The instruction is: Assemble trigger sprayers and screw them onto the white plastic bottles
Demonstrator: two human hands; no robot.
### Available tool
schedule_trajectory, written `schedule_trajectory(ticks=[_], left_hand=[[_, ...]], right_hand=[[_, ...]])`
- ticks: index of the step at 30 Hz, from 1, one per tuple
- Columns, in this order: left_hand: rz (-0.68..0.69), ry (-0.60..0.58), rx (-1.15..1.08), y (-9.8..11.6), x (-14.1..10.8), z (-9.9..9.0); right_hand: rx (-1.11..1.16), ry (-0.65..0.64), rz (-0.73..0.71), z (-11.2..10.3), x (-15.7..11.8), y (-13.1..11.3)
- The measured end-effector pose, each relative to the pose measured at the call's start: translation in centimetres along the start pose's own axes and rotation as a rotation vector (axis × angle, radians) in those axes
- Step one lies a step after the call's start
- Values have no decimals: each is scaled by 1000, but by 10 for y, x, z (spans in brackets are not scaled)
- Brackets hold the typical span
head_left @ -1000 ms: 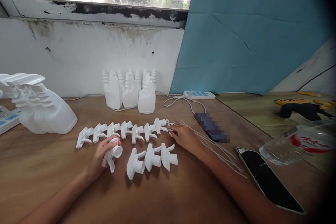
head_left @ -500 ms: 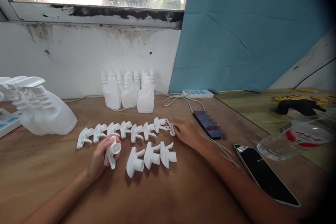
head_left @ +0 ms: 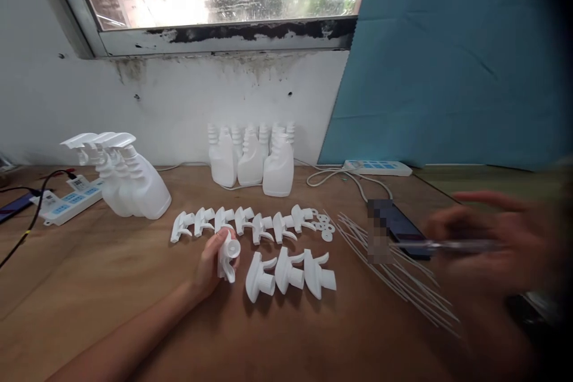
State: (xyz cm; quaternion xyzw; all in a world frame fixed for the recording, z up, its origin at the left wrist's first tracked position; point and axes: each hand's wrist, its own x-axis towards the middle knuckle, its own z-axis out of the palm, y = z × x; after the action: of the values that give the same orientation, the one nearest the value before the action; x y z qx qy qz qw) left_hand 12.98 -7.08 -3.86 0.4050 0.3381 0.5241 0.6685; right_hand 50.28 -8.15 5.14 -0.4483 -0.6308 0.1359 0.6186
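Sprayer head of white plastic (head_left: 225,262), curved trigger (head_left: 230,275) hanging below its round collar (head_left: 232,248), is sitting lower center-left, left hand (head_left: 209,264) fingers pinching it. Right hand (head_left: 477,259) is showing blurry, frame right; can't tell its fingers.

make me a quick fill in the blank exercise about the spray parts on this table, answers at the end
1. A white spray head is gripped in the person's ____ hand.
2. In the near row, closest to the person, there are ____ spray heads.
3. The far row, nearer the wall, has ____ spray heads.
4. The small white rings lie at the ____ end of the far row.

Missing words: left; three; seven; right
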Motion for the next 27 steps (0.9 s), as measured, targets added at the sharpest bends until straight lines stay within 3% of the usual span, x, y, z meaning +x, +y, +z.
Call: schedule_trajectory(ticks=[1, 3, 5, 7, 11, 20, 27], left_hand=[[18, 4, 30, -1, 0, 0], [26, 16, 94, -4, 0, -1], [8, 38, 144, -5, 0, -1], [-8, 55, 164, -6, 0, -2], [-27, 70, 188, -6, 0, -4], [-49, 63, 229, -2, 1, -1], [-72, 71, 277, -7, 0, 0]], right_hand=[[150, 17, 86, 18, -9, -9], [258, -150, 243, 56, -28, -24], [279, -370, 263, 84, -46, -34], [298, -527, 206, 100, -58, -36], [280, -610, 81, 108, -65, -35], [205, -697, -45, 124, -80, -26], [62, -782, -370, 125, -86, -21]])
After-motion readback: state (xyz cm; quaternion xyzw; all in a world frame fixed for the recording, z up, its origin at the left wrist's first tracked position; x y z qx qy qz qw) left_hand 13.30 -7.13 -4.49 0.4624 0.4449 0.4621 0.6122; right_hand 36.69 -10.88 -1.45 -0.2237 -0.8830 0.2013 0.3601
